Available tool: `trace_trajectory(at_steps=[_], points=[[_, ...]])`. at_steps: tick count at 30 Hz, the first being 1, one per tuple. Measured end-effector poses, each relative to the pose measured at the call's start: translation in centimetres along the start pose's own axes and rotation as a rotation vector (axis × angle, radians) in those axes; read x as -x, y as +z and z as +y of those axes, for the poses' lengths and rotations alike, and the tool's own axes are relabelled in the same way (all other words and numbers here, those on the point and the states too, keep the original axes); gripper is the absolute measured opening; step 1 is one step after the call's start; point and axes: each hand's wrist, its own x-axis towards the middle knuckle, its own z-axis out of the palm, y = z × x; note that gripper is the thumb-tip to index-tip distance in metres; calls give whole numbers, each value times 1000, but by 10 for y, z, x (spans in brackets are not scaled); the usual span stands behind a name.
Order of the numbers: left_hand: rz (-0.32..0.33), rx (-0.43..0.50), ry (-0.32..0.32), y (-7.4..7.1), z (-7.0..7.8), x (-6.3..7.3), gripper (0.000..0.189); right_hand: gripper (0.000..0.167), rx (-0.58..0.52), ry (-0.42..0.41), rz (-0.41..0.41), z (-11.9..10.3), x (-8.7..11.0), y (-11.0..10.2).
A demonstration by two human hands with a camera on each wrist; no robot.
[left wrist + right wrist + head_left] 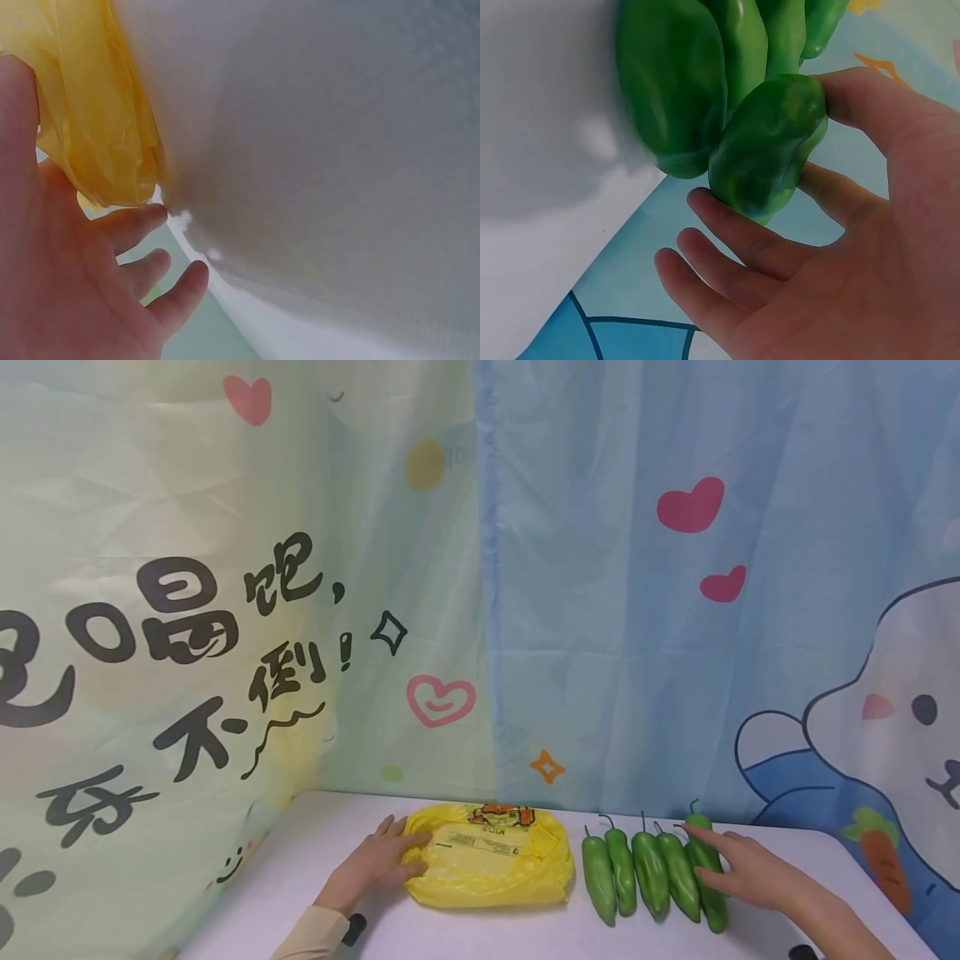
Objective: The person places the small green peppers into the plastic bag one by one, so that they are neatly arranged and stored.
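Observation:
A crumpled yellow plastic bag [480, 872] with printing on top lies on the white table. My left hand [382, 856] touches its left end; in the left wrist view, the thumb lies along the yellow plastic and the other fingers spread out straight below it. Several long green peppers [651, 877] lie side by side to the right of the bag, stems away from me. At the rightmost green pepper [769, 146] is my right hand [750, 868], its thumb on one side and fingertips on the other, pinching it. The remaining fingers extend loosely.
A white tabletop [510, 935] stretches under everything. Behind it hangs a printed curtain [585, 610] with hearts, dark lettering and a cartoon animal, close to the table's far edge.

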Motion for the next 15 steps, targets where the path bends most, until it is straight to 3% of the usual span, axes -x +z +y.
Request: trace_trajectory(at_steps=[15], points=[[-7, -3, -17, 3, -1, -3, 57, 73, -7, -23, 0, -13, -3, 0]])
